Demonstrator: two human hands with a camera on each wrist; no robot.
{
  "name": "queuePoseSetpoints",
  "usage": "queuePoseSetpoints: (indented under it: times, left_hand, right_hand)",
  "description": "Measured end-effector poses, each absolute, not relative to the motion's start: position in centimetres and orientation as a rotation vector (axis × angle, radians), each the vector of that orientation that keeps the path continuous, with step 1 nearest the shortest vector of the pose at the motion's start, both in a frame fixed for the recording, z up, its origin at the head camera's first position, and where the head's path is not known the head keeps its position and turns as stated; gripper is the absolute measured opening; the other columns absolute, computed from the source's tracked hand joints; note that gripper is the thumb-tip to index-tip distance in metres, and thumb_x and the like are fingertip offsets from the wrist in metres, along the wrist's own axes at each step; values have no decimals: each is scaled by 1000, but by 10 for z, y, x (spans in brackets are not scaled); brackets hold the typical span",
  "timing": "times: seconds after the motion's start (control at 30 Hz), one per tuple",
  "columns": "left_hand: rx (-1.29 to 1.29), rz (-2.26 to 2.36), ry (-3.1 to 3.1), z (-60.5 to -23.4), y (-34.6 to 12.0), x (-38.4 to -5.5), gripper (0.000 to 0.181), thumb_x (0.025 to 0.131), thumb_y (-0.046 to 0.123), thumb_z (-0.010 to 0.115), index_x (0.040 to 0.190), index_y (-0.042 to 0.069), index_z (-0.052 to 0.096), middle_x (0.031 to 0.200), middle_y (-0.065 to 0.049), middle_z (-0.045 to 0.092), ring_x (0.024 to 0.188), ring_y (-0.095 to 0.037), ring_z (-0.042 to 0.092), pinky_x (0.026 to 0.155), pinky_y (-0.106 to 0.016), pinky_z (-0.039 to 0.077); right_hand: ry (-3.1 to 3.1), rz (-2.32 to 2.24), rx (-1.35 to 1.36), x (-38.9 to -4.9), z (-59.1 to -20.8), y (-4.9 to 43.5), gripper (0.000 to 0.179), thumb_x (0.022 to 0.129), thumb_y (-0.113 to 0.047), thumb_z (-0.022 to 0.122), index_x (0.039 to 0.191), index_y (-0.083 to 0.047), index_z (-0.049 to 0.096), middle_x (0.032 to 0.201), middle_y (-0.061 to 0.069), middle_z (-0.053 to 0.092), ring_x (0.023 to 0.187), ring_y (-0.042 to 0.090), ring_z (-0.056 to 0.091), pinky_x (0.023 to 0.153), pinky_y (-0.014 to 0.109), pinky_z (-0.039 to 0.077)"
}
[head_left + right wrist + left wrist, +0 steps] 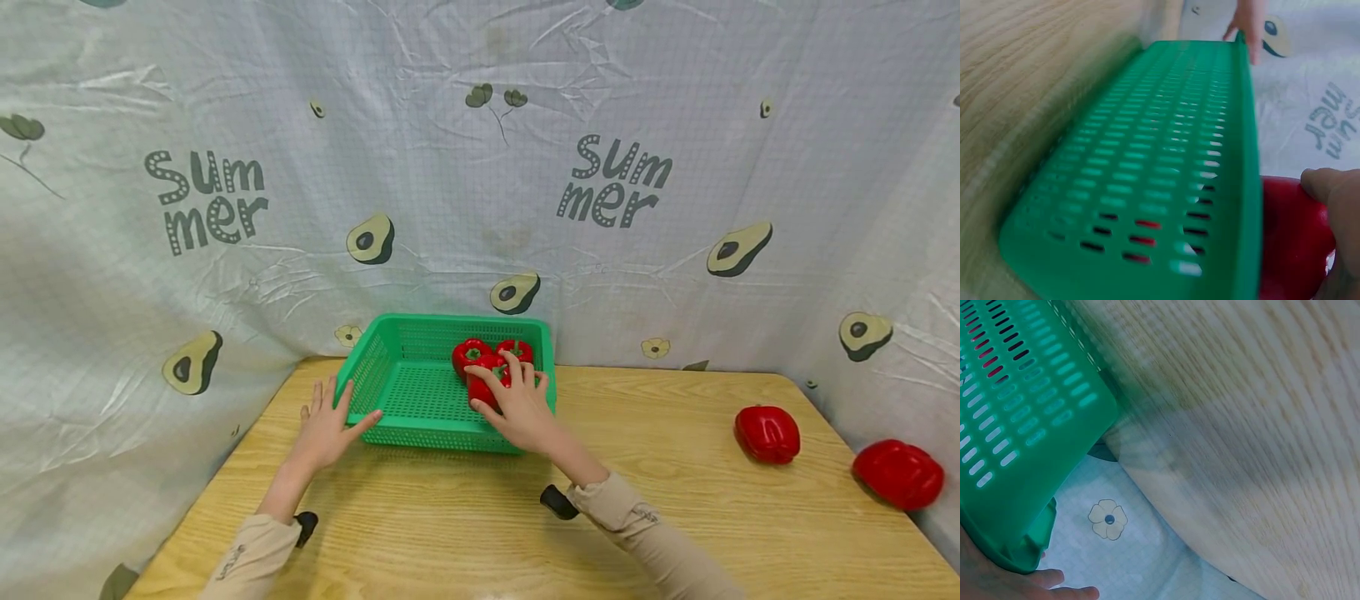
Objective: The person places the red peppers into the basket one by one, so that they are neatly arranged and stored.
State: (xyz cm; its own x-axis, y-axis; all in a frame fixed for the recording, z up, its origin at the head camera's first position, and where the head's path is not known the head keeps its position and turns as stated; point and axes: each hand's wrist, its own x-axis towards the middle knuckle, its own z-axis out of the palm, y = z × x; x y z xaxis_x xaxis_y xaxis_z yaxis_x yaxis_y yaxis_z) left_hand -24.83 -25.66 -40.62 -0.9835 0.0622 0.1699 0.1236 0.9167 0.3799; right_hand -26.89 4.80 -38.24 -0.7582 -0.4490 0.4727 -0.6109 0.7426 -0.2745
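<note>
A green plastic basket (427, 423) with slotted walls stands on the table against the back cloth. My right hand (525, 412) reaches over its front right part and grips a red bell pepper (480, 393) from above. In the right wrist view, thumb and fingers lie around this pepper (1288, 231), just above the basket rim (1249, 156). Two more red bell peppers, one left (467, 358) and one right (517, 347), sit behind it in the basket. With fingers spread, my left hand (322, 435) rests at the basket's front left corner.
On the right side of the wooden table (420, 525) lie two red bell peppers, one nearer (768, 434) and one by the right edge (898, 475). A patterned cloth (435, 167) hangs behind the table and along both sides.
</note>
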Motion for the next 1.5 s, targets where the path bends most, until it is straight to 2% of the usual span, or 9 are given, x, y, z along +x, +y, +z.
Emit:
queuePoseSetpoints:
  times: [0.23, 0.43, 0.57, 0.7, 1.0, 1.3, 1.43, 1.5]
  left_hand:
    - [-143, -591, -2924, -404, -256, -246, 89, 86, 59, 43, 142, -4, 16, 147, -31, 0, 133, -50, -5, 96, -72, 7]
    - [-141, -580, -2925, -403, -255, -245, 89, 86, 59, 43, 142, -5, 16, 147, -31, 1, 133, -51, -4, 96, -73, 7]
    - [-140, -574, -2941, -403, -255, -247, 90, 86, 60, 42, 142, -4, 16, 147, -31, 0, 133, -51, -4, 96, -73, 8]
    - [-141, -575, -2942, -404, -255, -247, 90, 86, 60, 42, 142, -5, 16, 147, -31, 0, 133, -51, -4, 96, -73, 8]
    - [-147, -597, -2925, -405, -255, -247, 89, 86, 60, 42, 142, -5, 17, 147, -31, 0, 133, -51, -4, 95, -73, 8]
    - [-136, -581, -2940, -405, -255, -245, 87, 87, 58, 42, 143, -4, 16, 147, -30, -1, 133, -51, -4, 96, -73, 7]
    - [-135, -588, -2938, -405, -255, -246, 88, 87, 58, 42, 143, -4, 15, 147, -30, -1, 133, -51, -5, 96, -73, 7]
    - [-132, -593, -2934, -404, -255, -246, 87, 87, 58, 42, 143, -3, 15, 147, -30, -1, 133, -51, -5, 96, -73, 7]
  right_hand:
    - [-2643, 506, 855, -279, -391, 27, 46, 92, -40, 44, 133, -27, 31, 141, 22, 20, 124, 39, 24, 88, 54, 25]
    - [-2753, 468, 931, -289, -390, 16, 43, 95, -35, 42, 135, -26, 29, 144, 21, 13, 126, 40, 22, 94, 62, 23]
    - [-2764, 435, 967, -298, -388, 11, 43, 94, -33, 46, 134, -29, 33, 145, 17, 16, 129, 37, 23, 94, 65, 24]
    - [-2781, 404, 967, -305, -388, 7, 45, 92, -33, 49, 134, -31, 33, 145, 16, 19, 130, 34, 25, 94, 64, 24]
    - [-2892, 357, 823, -316, -395, 3, 48, 90, -36, 51, 136, -32, 35, 147, 14, 21, 131, 37, 25, 99, 67, 18]
    - [-2938, 281, 823, -324, -408, -1, 45, 88, -40, 52, 131, -36, 40, 146, 11, 24, 130, 36, 29, 100, 67, 17]
    - [-2932, 260, 826, -325, -408, -2, 43, 87, -38, 55, 128, -36, 43, 145, 12, 26, 130, 36, 29, 101, 65, 17]
    - [-2934, 261, 832, -326, -408, -2, 48, 85, -35, 59, 130, -34, 41, 146, 13, 24, 131, 36, 28, 102, 65, 17]
